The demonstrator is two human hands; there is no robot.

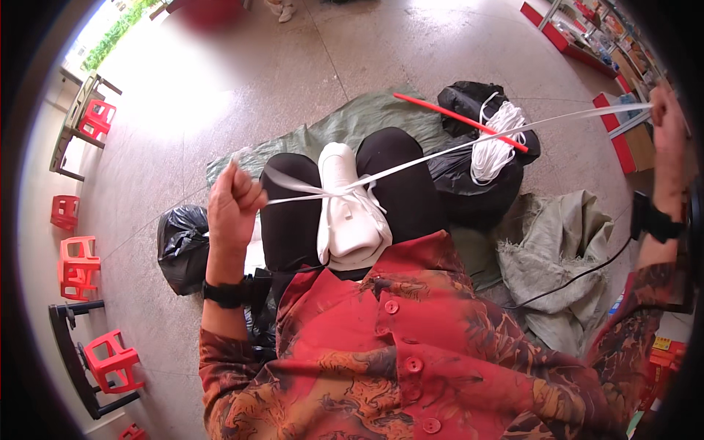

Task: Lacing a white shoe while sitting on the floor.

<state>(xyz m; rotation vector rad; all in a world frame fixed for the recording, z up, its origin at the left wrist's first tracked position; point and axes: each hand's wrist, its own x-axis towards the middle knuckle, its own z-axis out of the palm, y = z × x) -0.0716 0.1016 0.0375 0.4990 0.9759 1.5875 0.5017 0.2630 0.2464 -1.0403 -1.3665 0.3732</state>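
Note:
A white shoe (339, 163) is held between my black-clad knees, its toe pointing away from me and its opening toward me. From its top a white shoelace (411, 166) runs out to both sides. My right hand (666, 117), raised far out at the right, is closed on one stretch of the lace, which is drawn long and nearly straight. Closer in, left of the shoe, my left hand (236, 192) is closed on the other stretch. A blurred strand of lace arcs above my left knee.
Beyond my right knee, a bundle of white laces (499, 150) and a red stick (433, 108) lie on black plastic bags (469, 95). Another black bag (182, 246) sits left; a grey-green sack (554, 249) lies right. Red stools (114, 359) line the left wall.

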